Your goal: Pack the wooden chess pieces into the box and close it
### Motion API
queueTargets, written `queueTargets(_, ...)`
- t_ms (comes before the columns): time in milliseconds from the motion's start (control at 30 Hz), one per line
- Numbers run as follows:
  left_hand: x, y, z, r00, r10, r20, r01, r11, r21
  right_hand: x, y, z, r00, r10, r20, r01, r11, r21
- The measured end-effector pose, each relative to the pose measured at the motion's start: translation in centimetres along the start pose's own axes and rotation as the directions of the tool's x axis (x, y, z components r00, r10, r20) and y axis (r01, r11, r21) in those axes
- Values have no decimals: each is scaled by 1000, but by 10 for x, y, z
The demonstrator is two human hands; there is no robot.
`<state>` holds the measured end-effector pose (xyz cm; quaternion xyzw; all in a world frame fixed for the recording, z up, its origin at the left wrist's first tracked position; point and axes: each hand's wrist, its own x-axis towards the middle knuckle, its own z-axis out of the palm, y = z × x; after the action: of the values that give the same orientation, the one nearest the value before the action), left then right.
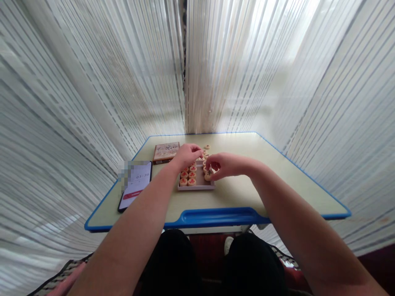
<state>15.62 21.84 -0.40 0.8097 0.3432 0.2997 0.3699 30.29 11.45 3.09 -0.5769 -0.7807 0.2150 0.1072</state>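
Note:
A shallow pale box point(199, 188) holds round wooden Chinese chess pieces. Two columns of red-marked pieces point(191, 181) fill its left side, and more pieces line the right side. My right hand point(225, 165) comes in from the right, thumb and fingers curled round a black-marked Chinese chess piece point(209, 175) in the right column. Past the box's far edge, my left hand point(188, 154) has its fingertips bent together by several loose pieces point(206, 156). Whatever lies between its fingertips is hidden. One loose piece point(207, 146) rests farther back on the table.
A brown printed box lid point(166, 151) lies behind my left forearm. At the left, a phone point(137, 185) displays a timer. The pale table point(271, 181) has a blue rim and a blue front tray point(219, 215). Striped curtains point(234, 65) surround the table's back and sides.

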Motion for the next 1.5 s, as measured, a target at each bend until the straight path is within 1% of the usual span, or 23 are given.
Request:
queueTargets(67, 0, 1, 0, 1000, 8, 14, -9, 999, 36, -1, -3, 1, 1000, 1, 29, 0, 1000, -32)
queueTargets(167, -1, 2, 0, 1000, 12, 19, -14, 998, 67, 0, -6, 3, 1000, 13, 22, -11, 997, -70)
queueTargets(333, -2, 4, 1, 1000, 8, 24, -9, 998, 55, 1, -7, 4, 999, 35, 22, -33, 994, -103)
queueTargets(500, -2, 4, 1, 998, -30, 62, 32, 999, -28, 1, -5, 4, 998, 48, 30, -45, 994, -98)
queueTargets(700, -1, 0, 2, 997, -40, 69, 45, 997, -65, 1, -5, 5, 999, -14, 49, 19, 994, -110)
queueTargets(800, -1, 1, 3, 997, -48, 61, 52, 997, -63, 1, -6, 6, 998, -26, 50, 31, 993, -114)
queueTargets(1067, 0, -2, 2, 998, -32, 52, 34, 999, -36, 2, -8, 7, 999, 27, 19, -24, 989, -149)
queueTargets(1367, 2, -5, 2, 998, -36, 51, 35, 999, 21, 1, -9, 8, 1000, -11, 24, 13, 995, -100)
queueTargets(1500, 2, -5, 3, 998, -37, 48, 35, 999, 25, 2, -8, 9, 1000, -13, 7, 13, 995, -96)
